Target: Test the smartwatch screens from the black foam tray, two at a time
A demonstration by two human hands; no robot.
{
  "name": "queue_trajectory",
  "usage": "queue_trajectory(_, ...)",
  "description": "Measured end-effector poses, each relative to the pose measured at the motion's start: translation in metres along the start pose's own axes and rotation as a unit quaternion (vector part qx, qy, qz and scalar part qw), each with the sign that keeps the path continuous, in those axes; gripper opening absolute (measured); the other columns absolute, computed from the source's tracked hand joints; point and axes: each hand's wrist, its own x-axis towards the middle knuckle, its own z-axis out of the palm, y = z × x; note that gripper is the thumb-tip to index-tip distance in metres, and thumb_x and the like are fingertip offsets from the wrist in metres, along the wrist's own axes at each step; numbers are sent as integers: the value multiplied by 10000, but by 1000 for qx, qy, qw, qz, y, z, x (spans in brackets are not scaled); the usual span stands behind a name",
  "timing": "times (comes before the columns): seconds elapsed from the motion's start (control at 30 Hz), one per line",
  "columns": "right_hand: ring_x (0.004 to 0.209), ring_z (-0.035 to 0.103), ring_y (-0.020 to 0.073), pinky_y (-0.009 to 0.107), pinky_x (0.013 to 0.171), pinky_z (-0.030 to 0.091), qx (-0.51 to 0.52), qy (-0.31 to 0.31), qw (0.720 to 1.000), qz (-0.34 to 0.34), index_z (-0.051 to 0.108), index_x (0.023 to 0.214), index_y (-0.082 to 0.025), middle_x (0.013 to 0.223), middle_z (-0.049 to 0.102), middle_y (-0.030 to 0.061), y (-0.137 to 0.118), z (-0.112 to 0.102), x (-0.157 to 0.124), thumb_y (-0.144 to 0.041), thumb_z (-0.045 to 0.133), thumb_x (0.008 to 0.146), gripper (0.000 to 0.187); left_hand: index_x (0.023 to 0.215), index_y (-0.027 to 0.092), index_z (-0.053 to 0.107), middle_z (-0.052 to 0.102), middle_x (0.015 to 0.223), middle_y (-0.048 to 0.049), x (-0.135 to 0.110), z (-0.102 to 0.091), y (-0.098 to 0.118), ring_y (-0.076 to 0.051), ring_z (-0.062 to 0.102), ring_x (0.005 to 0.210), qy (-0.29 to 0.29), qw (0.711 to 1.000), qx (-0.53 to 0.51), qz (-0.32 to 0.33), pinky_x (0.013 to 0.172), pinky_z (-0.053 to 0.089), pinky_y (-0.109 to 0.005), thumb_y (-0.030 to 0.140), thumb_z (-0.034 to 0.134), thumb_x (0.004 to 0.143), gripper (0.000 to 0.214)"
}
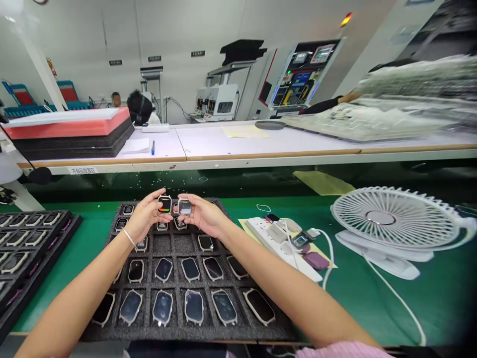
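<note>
In my left hand [149,211] is a strapless smartwatch [164,204] with its screen lit. My right hand [204,214] grips a second strapless smartwatch [184,207], whose face looks pale with glare. The two watches are side by side, a small gap between them, above the far part of a black foam tray [175,330]. Square compartments of the tray hold several more watch bodies, such as a dark-screened watch [194,307] in the near row. Two compartments near the middle hold no watch.
A second foam tray of watches [33,238] lies at the left. To the right are a white power strip [276,243] with chargers and a white fan [395,219] with its cable. Behind runs a raised shelf [208,144] with foam sheets [70,132] and a blurred tray stack [410,99].
</note>
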Motion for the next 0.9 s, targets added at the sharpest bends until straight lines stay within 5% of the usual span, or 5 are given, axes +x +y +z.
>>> queue_trajectory(0.27,642,680,140,265,585,513,-89,-74,969,-218,613,1101,-226,885,738,53,-112,41,-9,-349,562,938,211,1114,160,629,706,798,-35,14,33,90,-176,714,590,-29,984,60,165,581,575,-289,307,634,776,368)
queue_trajectory(0.47,631,670,141,290,627,533,-142,-89,944,-284,610,1101,-219,895,731,57,-162,66,-20,-323,486,982,201,1066,161,627,679,750,-19,15,54,140,-164,687,559,-35,959,67,273,579,575,-304,303,581,797,308)
queue_trajectory(0.67,672,672,152,318,677,546,-158,-94,934,-305,599,1147,-223,929,717,69,-180,74,-25,-384,577,935,268,1178,202,607,660,835,2,13,59,156,-134,683,612,-37,946,71,315,638,580,-295,188,619,733,446)
queue_trajectory(0.9,763,692,151,330,804,544,-198,-130,916,-325,554,1244,-223,930,683,10,-181,73,-34,-141,698,718,551,1231,205,576,631,883,8,12,55,154,-98,661,620,-15,932,94,350,656,573,-261,119,713,673,581)
